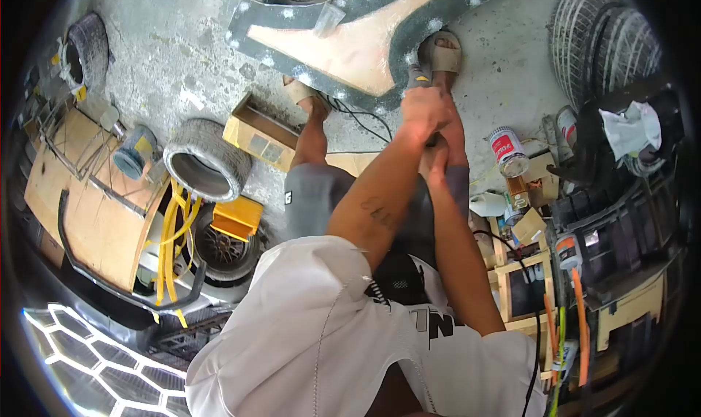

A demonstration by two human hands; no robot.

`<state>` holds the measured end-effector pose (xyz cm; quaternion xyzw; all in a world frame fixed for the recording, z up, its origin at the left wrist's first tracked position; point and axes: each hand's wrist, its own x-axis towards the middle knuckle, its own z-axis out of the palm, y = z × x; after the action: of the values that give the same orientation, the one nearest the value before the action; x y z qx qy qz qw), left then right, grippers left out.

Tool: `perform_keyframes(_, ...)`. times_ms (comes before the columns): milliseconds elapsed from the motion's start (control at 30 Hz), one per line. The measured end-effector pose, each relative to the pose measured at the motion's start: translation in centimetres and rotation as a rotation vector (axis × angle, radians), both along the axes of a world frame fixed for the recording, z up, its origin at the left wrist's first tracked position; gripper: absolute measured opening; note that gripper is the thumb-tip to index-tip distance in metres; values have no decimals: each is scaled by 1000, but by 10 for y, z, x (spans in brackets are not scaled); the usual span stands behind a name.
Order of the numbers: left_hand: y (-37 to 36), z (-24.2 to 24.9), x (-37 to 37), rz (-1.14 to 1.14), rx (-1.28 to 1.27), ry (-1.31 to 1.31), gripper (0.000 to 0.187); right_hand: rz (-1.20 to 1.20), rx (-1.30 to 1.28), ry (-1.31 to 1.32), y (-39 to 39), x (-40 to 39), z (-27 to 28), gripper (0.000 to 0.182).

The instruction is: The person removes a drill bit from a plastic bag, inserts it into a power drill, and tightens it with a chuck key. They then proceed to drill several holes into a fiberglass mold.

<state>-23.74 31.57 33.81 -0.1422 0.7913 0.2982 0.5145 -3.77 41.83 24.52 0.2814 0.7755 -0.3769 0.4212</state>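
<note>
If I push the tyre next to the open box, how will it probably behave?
The tyre may roll, being round. It is probably lighter than a complete wheel, since its middle looks hollow. Its patterned tread should grip rather than slip.

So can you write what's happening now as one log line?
left hand: around dark tool | right hand: close behind left, grip unclear | panel: on far side, tool by its edge

The floor (pixel 175 44) was grey, stained concrete. On it lay a tyre (pixel 223 143) between nine and ten o'clock and an open box (pixel 252 144) at ten. Two sandals (pixel 445 60) rested at eleven and one o'clock, with large tyres (pixel 580 48) standing at two.
</note>
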Motion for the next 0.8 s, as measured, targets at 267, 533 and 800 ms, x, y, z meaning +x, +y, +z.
perform_keyframes(267,-8,4,-14,173,-44,3,45,-290,-167,101,-7,-22,18,42)
perform_keyframes(533,11,2,-16,121,-112,-26,40,-166,-117,-16,5,-26,28,47)
perform_keyframes(800,19,-1,-14,76,-105,9,40,-93,-247,-3,2,-55,56,41)
